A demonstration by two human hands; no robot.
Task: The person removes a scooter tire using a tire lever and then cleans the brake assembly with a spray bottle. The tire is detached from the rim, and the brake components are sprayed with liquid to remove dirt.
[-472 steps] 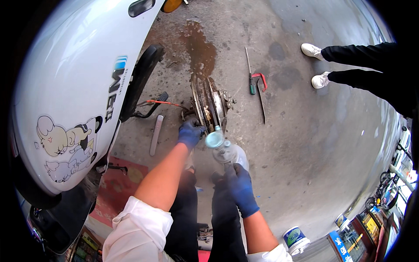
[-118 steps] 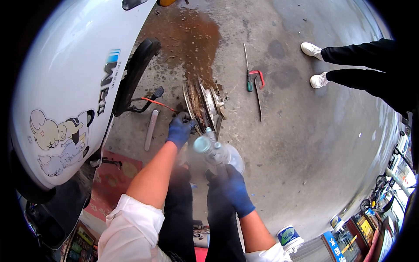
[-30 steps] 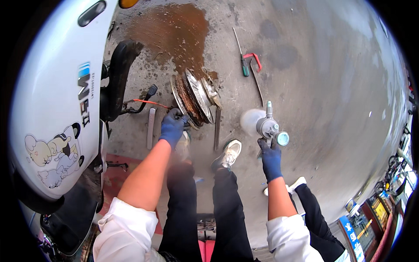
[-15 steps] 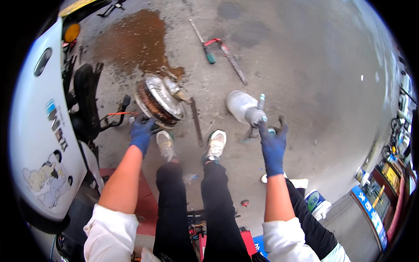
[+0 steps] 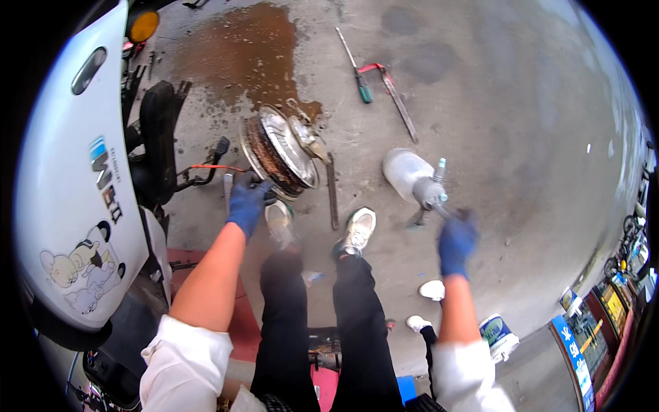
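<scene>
My left hand [image 5: 247, 206], in a dark blue glove, has its fingers curled at the lower edge of a rusty metal wheel rim [image 5: 266, 152] lying tilted on the concrete. Motion smears my right hand [image 5: 458, 244], also gloved in blue. It is close to the grey head of a translucent white pump bottle [image 5: 406, 173], which lies on its side. A grey handle-like part runs from the bottle's head toward this hand; whether the fingers grip it is not clear.
A long flat metal bar [image 5: 332, 192] lies between rim and bottle. Farther off are a green-handled screwdriver [image 5: 363, 88] and a red-handled bar tool [image 5: 400, 103]. A white vehicle panel [image 5: 75, 185] stands left. A brown wet stain [image 5: 240, 51] spreads beyond the rim. Another person's shoes [image 5: 432, 290] show at right.
The view has shifted, so floor things appear farther right. My right hand's spread fingers have drawn together and blurred beside the bottle's head. My left hand stays at the rim.
</scene>
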